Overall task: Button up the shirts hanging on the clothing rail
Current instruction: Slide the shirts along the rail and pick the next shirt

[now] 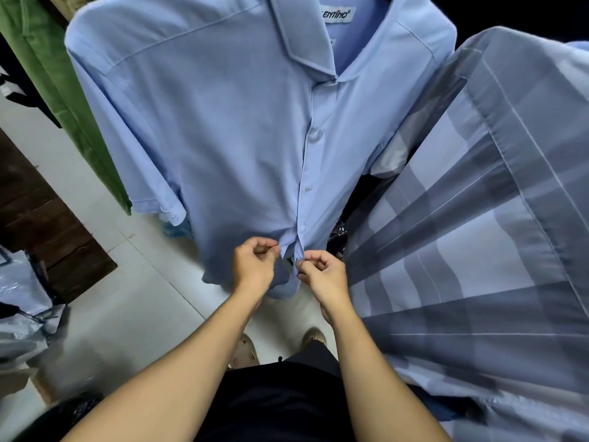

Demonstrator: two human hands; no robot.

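a person's left hand (255, 261) and right hand (323, 271) each pinch one bottom edge of the front opening of a plain light blue short-sleeved cotton shirt (229, 129), which hangs directly ahead of and above the two grips. the pinches are narrow, thumb against curled fingers, with the fabric caught at the fingertips; the left holds the overlapping edge, the right the edge beneath it. between the two grips the strip is still parted. the opening's long axis runs straight up from that gap towards the collar, and small pale round buttons (308, 188) show closed along it above the hands. whether the last button is under the right fingers cannot be told. the next move likely turns on bringing the two edges together across the short gap, and both hands sit about equally near it. just right of the right-hand grip hangs a grey and pale blue broad-checked shirt (478, 218); well left of the left-hand grip, a green garment (47, 59). far below the grips lies a pale tiled floor (127, 298).
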